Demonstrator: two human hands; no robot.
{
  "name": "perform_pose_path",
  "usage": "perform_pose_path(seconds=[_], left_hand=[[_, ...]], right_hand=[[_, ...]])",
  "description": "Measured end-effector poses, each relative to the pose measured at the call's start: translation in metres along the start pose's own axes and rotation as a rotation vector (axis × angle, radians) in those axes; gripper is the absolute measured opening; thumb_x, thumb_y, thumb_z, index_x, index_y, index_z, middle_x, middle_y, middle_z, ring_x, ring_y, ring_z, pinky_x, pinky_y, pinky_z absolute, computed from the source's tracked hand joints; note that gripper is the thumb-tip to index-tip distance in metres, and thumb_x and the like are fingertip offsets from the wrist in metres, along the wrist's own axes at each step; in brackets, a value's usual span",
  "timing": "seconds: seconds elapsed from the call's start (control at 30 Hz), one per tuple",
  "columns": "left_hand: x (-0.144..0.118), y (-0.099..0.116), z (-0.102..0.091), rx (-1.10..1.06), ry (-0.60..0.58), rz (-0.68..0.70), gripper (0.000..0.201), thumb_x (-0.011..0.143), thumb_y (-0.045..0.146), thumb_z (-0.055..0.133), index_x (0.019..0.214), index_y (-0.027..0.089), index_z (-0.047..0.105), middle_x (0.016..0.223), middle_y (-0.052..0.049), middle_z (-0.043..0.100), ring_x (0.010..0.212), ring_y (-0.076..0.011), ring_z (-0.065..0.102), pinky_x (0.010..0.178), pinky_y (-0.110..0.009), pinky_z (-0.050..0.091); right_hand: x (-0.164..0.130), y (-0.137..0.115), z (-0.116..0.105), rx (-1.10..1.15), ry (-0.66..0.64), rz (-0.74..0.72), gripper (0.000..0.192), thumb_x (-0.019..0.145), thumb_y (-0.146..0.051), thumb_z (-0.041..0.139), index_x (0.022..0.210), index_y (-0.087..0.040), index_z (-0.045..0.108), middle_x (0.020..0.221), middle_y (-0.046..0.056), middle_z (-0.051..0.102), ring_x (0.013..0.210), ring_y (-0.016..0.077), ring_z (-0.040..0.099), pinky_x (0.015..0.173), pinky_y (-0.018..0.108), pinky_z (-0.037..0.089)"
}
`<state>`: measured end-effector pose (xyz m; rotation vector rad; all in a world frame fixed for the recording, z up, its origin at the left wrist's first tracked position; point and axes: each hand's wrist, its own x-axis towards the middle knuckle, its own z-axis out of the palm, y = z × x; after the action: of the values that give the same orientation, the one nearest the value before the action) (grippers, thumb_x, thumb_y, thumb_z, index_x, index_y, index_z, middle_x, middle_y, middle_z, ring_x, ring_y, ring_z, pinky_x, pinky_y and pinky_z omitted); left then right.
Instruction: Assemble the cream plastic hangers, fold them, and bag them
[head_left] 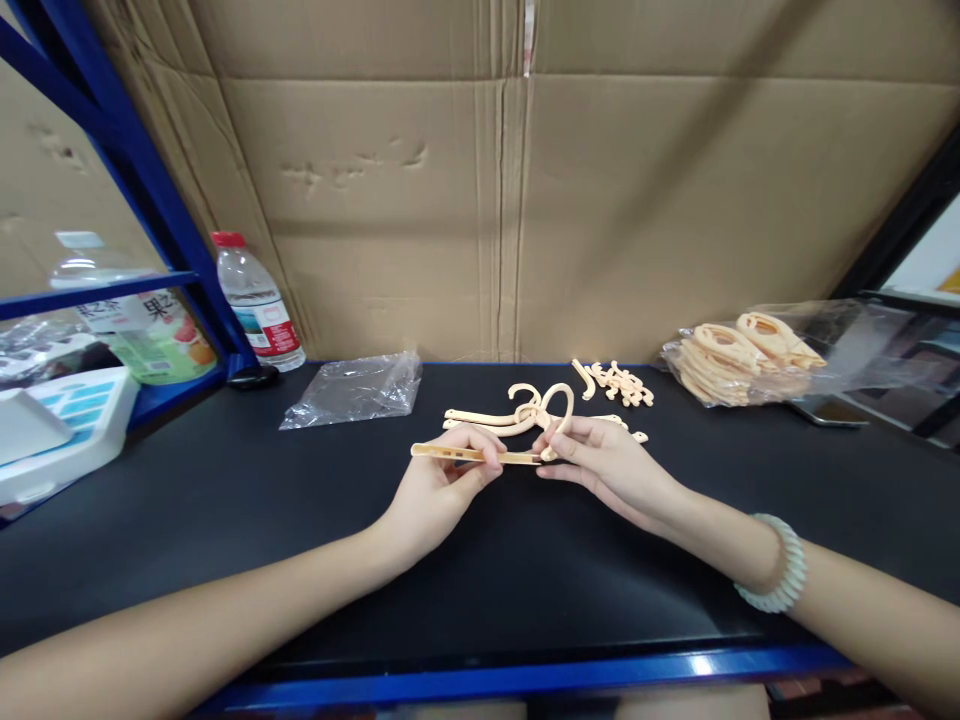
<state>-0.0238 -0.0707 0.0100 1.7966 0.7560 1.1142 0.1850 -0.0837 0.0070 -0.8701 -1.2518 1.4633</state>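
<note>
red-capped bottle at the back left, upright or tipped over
Upright: the red-capped bottle stands on its base on the black table, its cap at the top.

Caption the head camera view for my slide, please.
Left hand holds a beige bar while the right hand holds a curved hook at its end, over a black table.

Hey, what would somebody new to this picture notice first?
Probably the pair near the middle: the left hand holds a beige strip, the right hand a curved beige hook at its right end. Next, the red-capped bottle at the back left and the clear bag of beige pieces at the back right.
</note>
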Motion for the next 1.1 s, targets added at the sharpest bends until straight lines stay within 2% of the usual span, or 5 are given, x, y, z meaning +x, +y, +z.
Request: perform_pose_path(seconds=[0.1,0.2,0.83,1.0,1.1], left_hand=[[0.000,-0.001,0.001,-0.004,-0.011,-0.005,0.013,0.080,0.024,0.064,0.070,0.016,0.060,0.086,-0.004,0.060,0.082,-0.0174,0.056,0.074,-0.028,0.042],[0.000,-0.001,0.001,0.000,-0.013,-0.003,0.013,0.080,0.024,0.064,0.070,0.017,0.060,0.086,-0.003,0.059,0.082,-0.0175,0.056,0.075,-0.029,0.042],[-0.001,-0.002,0.007,-0.039,-0.058,-0.006,0.016,0.081,0.028,0.063,0.070,0.017,0.059,0.085,-0.004,0.057,0.084,-0.0183,0.057,0.073,-0.029,0.046],[-0.003,0.001,0.012,-0.101,-0.046,-0.070,0.018,0.078,0.030,0.066,0.071,0.017,0.056,0.073,0.000,0.053,0.074,-0.0159,0.056,0.066,-0.027,0.046],[-0.003,0.002,0.014,-0.176,0.014,-0.092,0.018,0.075,0.028,0.070,0.080,0.018,0.056,0.079,0.000,0.055,0.080,-0.0165,0.059,0.073,-0.029,0.049]], right_hand=[[-0.002,-0.001,0.002,-0.022,-0.019,0.058,0.025,0.079,-0.040,0.069,0.083,-0.015,0.065,0.091,0.006,0.065,0.087,0.0173,0.064,0.071,0.029,0.055],[-0.002,-0.001,0.003,-0.033,-0.039,0.081,0.027,0.078,-0.041,0.070,0.085,-0.015,0.063,0.093,0.007,0.065,0.084,0.0180,0.066,0.069,0.028,0.054],[-0.004,0.004,0.012,-0.076,0.085,-0.054,0.035,0.070,-0.041,0.075,0.069,-0.018,0.048,0.068,-0.002,0.060,0.060,0.0130,0.063,0.058,0.028,0.052],[-0.003,0.006,0.015,-0.130,0.138,-0.099,0.037,0.067,-0.043,0.076,0.067,-0.019,0.048,0.062,-0.003,0.056,0.054,0.0114,0.059,0.054,0.026,0.049],[-0.003,0.005,0.016,-0.131,0.133,-0.102,0.036,0.069,-0.043,0.075,0.067,-0.019,0.048,0.065,-0.003,0.057,0.056,0.0116,0.058,0.055,0.027,0.049]])
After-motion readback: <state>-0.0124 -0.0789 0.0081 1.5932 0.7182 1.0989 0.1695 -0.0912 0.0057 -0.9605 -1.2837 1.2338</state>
